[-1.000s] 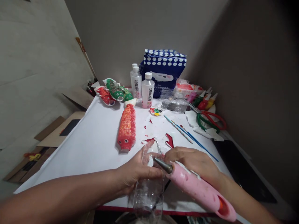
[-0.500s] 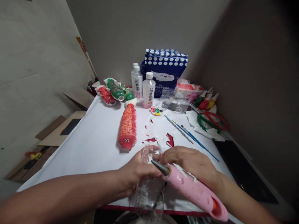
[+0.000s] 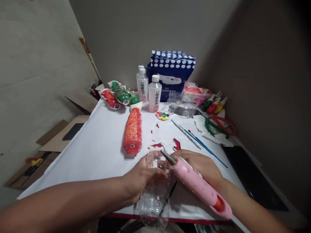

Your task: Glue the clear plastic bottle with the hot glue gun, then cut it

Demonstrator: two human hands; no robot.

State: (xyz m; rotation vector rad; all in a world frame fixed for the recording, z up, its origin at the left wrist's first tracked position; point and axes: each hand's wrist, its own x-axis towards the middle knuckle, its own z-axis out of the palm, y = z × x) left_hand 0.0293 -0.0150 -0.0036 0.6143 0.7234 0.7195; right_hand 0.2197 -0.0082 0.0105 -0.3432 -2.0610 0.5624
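My left hand (image 3: 141, 176) is wrapped round a clear plastic bottle (image 3: 154, 197) lying near the table's front edge. My right hand (image 3: 201, 166) grips a pink glue gun (image 3: 199, 184), whose metal tip (image 3: 167, 157) rests at the bottle's upper end. The two hands meet over the bottle. Just beyond them lie red paper scraps (image 3: 177, 145) and a red fish-shaped painted bottle (image 3: 132, 132).
The white-covered table (image 3: 97, 149) holds white drink bottles (image 3: 154, 94), red and green painted bottles (image 3: 119, 94), a blue dotted bag (image 3: 171, 72), a paint palette (image 3: 162, 115), brushes (image 3: 194, 137), scissors (image 3: 218, 124) and paint tubes (image 3: 213, 105). Cardboard (image 3: 58, 136) lies on the floor at left.
The glue gun has swung up and away from me; its tip moved from the bottle's side to its upper end. My left hand keeps its hold on the bottle.
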